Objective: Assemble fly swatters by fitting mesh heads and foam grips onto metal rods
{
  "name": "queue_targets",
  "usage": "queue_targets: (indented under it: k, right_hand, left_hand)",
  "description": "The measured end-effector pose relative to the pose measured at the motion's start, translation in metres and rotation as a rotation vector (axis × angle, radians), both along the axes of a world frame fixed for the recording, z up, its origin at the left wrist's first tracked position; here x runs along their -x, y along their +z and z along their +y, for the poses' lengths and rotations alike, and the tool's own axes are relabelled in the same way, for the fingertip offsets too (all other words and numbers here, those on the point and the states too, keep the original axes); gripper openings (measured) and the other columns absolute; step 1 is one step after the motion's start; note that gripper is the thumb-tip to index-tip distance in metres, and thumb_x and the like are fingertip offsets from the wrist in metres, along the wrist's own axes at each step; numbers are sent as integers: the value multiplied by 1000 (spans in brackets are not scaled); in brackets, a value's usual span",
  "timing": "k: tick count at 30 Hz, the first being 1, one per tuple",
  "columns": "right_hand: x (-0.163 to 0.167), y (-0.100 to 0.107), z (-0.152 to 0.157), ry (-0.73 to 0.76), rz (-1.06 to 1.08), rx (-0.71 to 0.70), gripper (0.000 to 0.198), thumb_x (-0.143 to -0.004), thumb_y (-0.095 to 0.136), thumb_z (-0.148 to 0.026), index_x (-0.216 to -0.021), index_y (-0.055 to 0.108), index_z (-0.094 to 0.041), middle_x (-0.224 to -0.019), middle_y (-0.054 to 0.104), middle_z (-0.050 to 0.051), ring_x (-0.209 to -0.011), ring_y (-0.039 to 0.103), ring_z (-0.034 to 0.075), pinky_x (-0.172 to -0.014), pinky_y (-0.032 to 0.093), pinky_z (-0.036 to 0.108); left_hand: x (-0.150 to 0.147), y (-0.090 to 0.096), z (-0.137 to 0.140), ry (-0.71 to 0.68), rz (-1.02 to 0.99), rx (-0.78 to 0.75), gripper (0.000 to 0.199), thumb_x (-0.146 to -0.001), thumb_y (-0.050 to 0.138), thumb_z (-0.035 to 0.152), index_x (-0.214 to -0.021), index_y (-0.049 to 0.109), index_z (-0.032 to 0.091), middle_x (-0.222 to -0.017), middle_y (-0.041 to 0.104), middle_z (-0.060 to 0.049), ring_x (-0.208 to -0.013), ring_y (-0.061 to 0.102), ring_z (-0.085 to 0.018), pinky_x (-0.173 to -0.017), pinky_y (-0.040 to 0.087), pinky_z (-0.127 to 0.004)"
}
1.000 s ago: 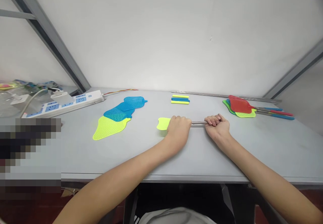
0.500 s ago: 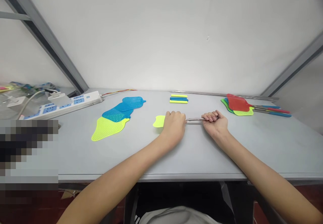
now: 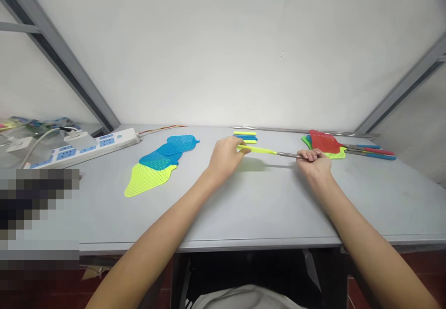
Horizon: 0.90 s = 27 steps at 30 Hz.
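Note:
Between my two hands is a fly swatter [image 3: 262, 150], held above the table, its yellow-green head seen nearly edge-on. My left hand [image 3: 226, 156] is closed on the far end of that head. My right hand [image 3: 314, 161] has its fingers wrapped round the thin metal rod [image 3: 287, 154], which joins the narrow neck of the head. The rod's other end is hidden in my right palm. Behind my left hand lie short yellow and blue handle sleeves [image 3: 245, 137], side by side.
To the left, blue swatter heads [image 3: 160, 156] overlap a yellow-green one [image 3: 149, 179]. Finished-looking swatters with a red head [image 3: 324, 141] on top are piled at right. Metal rods [image 3: 272, 129] lie along the wall. A power strip [image 3: 101, 144] with plugs occupies the left.
My left hand has shifted from the neck to the outer end of the head. The swatter has risen and turned edge-on, and my right hand has moved slightly right with the rod.

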State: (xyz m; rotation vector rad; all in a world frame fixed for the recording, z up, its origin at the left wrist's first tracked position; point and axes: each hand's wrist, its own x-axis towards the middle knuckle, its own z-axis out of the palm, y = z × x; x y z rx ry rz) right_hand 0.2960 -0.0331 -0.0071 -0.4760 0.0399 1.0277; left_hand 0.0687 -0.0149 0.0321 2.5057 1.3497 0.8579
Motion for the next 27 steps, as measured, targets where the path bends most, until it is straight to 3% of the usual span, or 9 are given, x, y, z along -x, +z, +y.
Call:
queue_targets:
  k: [3,7,12,16,27]
  right_hand:
    - [-3,0,2,37,21,20,22,-66,20,1,-53,14,-16,-41,9,-7,-28,18,4,-30,23,14]
    - [-6,-4,4,70,22,31,23,-64,20,3,-53,12,-15,-41,7,-7,-28,18,5,-30,23,14]
    - [-10,-4,4,69,9,22,21,-63,23,0,-52,15,-16,-40,9,-7,-27,18,5,-31,24,16]
    - [-11,-3,4,59,29,31,20,-63,23,-1,-52,14,-16,-39,10,-7,-27,17,5,-30,22,17]
    - [1,-12,3,55,16,45,29,-77,21,-9,-52,8,-16,-39,5,-8,-26,15,4,-28,20,16]
  left_hand:
    - [2,6,6,-119,-200,47,23,-75,45,36,-82,56,18,-80,59,1,-75,52,-13,-64,37,-21]
    - [-2,0,10,-257,-450,149,21,-75,45,31,-85,54,16,-77,58,0,-72,52,-12,-64,39,-21]
    - [-5,-13,19,-256,-535,230,26,-75,44,29,-97,52,15,-86,60,-3,-76,55,-14,-65,42,-22]
    - [-5,-19,25,-245,-583,341,35,-75,45,34,-103,49,12,-79,62,-6,-65,57,-14,-56,44,-23]
    - [-20,-32,0,-263,-652,511,35,-71,51,40,-92,58,13,-92,63,-8,-78,59,-17,-66,47,-27]
